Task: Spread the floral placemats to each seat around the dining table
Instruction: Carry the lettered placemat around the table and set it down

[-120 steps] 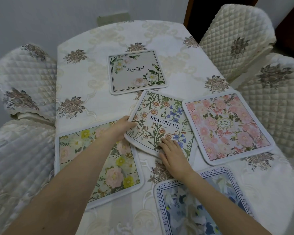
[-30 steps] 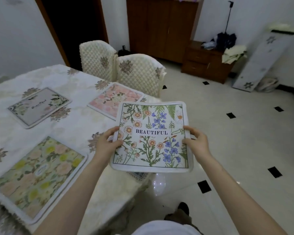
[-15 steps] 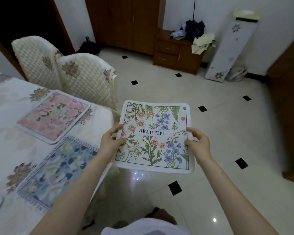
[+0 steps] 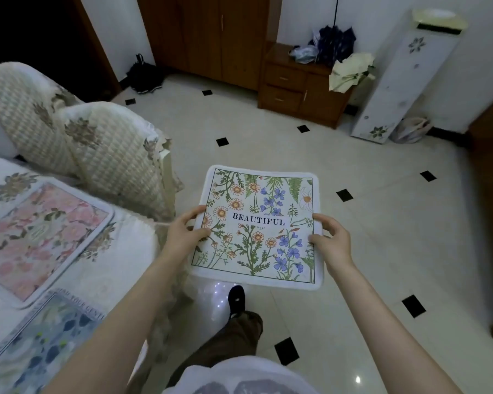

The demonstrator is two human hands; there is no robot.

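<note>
I hold a square placemat (image 4: 258,227) with daisies, blue flowers and the word BEAUTIFUL flat in the air over the tiled floor, to the right of the dining table (image 4: 120,245). My left hand (image 4: 187,234) grips its left edge and my right hand (image 4: 329,240) grips its right edge. On the table at the left lies a pink floral placemat (image 4: 40,237). A blue placemat (image 4: 40,345) lies nearer to me, partly behind my left forearm.
Two quilted chairs (image 4: 111,155) stand against the table's right side, just left of the held mat. A wooden cabinet (image 4: 299,86) with clothes on it and a tall white floral unit (image 4: 404,72) stand by the far wall. My foot (image 4: 236,300) is on the floor.
I lifted the BEAUTIFUL placemat off the table with both hands and turned right, away from the table. The table has slid to the left of the view and my foot has stepped forward.
</note>
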